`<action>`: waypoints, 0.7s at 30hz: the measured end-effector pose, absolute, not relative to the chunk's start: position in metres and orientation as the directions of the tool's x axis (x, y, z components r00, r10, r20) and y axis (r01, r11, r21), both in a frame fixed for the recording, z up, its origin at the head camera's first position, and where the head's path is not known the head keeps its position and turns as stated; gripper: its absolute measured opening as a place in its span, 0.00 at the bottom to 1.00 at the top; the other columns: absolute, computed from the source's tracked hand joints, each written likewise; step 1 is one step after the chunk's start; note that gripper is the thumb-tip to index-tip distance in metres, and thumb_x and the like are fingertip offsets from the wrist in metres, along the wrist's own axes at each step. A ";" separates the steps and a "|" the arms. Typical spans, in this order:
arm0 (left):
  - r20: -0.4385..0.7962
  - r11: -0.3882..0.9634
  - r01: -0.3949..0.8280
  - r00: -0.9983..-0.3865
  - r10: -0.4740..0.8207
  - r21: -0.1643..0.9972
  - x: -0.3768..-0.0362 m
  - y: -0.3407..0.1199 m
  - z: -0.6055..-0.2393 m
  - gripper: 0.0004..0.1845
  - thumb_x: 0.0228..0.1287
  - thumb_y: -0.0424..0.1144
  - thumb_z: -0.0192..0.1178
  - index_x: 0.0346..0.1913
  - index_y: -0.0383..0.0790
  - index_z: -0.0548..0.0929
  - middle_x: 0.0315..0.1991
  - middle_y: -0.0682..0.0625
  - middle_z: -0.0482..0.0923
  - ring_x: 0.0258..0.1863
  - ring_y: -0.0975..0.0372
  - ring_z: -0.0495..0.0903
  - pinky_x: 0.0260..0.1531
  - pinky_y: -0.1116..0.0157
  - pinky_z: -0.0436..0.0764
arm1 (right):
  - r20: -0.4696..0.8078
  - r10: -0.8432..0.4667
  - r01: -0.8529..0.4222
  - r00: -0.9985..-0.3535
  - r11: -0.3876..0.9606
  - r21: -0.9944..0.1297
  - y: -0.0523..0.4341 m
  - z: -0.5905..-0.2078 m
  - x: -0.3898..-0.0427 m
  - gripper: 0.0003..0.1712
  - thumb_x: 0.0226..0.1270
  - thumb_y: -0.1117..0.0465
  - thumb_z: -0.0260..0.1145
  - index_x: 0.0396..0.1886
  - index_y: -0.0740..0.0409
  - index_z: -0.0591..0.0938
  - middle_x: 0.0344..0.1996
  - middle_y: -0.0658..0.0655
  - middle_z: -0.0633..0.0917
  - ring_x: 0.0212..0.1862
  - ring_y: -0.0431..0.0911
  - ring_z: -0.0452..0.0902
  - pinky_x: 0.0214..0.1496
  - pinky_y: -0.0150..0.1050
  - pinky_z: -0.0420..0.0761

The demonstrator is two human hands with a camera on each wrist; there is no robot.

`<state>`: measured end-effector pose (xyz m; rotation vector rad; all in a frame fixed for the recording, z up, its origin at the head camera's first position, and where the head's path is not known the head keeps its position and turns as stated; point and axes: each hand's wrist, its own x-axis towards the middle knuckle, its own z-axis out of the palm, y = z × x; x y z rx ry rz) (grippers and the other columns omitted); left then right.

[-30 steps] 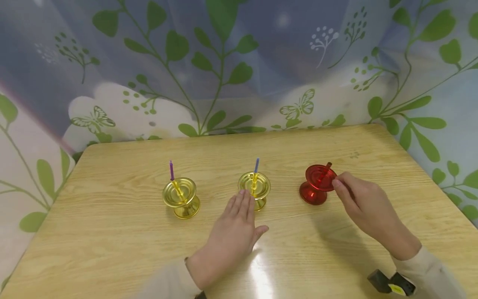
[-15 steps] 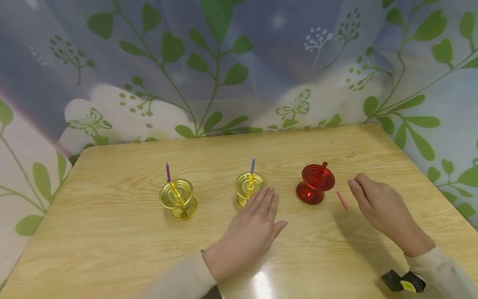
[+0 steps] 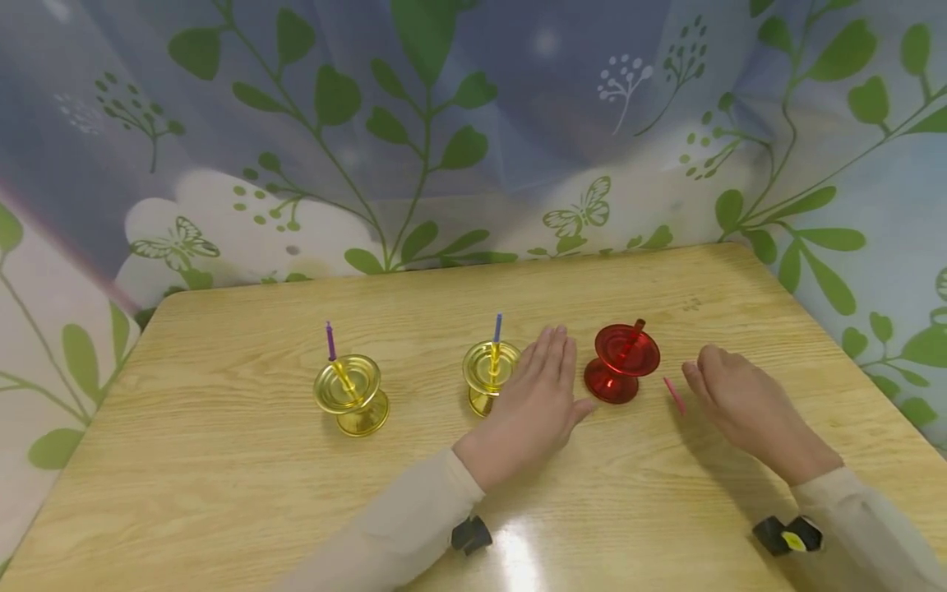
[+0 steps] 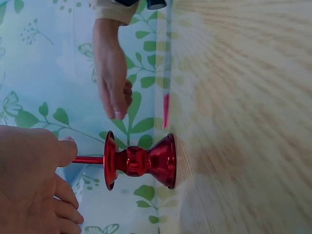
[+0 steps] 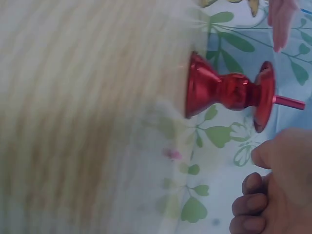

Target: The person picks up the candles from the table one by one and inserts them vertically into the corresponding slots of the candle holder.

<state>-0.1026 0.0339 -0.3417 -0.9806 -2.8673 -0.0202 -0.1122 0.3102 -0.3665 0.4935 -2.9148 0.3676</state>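
Note:
Three candle holders stand upright in a row in the head view. The left gold candle holder [image 3: 348, 386] bears a purple candle [image 3: 330, 341], and the middle gold candle holder [image 3: 481, 378] a blue candle [image 3: 498, 328]. At the right is a red candle holder [image 3: 616, 359], its tube bare. On the table right of it lies a pink candle [image 3: 674, 395], also seen in the left wrist view. My left hand [image 3: 527, 415], fingers straight, hovers between the middle and red holders. Curled fingers, nothing visible in them: my right hand [image 3: 755, 411] is right of the pink candle.
The holders share a light wooden table [image 3: 222, 493]. A leaf-patterned cloth [image 3: 444, 123] hangs behind and around it. Black wrist cameras show on both sleeves.
My left hand has moved right, from the middle gold holder toward the red one. My right hand has drawn back from the red holder's rim, and the pink candle on the table has come into view.

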 end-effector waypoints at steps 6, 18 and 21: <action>0.040 0.810 0.587 -0.809 0.586 -0.001 -0.114 0.050 -0.341 0.39 0.76 0.58 0.33 0.74 0.29 0.52 0.75 0.36 0.46 0.75 0.48 0.42 0.72 0.57 0.49 | 0.203 -0.341 -0.375 -0.918 0.912 -0.163 0.310 -0.379 -0.121 0.16 0.73 0.63 0.54 0.23 0.60 0.66 0.17 0.54 0.68 0.19 0.51 0.68 0.17 0.46 0.68; -0.014 0.836 0.548 -0.836 0.548 0.018 -0.128 0.075 -0.343 0.39 0.76 0.59 0.30 0.75 0.31 0.49 0.76 0.38 0.44 0.76 0.50 0.41 0.73 0.60 0.49 | 0.244 -0.409 -0.438 -0.879 0.896 -0.073 0.307 -0.392 -0.129 0.17 0.65 0.65 0.63 0.21 0.63 0.65 0.16 0.55 0.66 0.18 0.55 0.66 0.17 0.49 0.69; -0.026 0.843 0.536 -0.843 0.537 0.045 -0.131 0.078 -0.344 0.39 0.76 0.59 0.30 0.75 0.31 0.48 0.76 0.39 0.44 0.76 0.51 0.40 0.73 0.61 0.49 | 0.186 -0.387 -0.406 -0.903 0.910 -0.079 0.307 -0.391 -0.129 0.17 0.68 0.64 0.61 0.22 0.63 0.66 0.17 0.57 0.68 0.19 0.56 0.68 0.18 0.51 0.70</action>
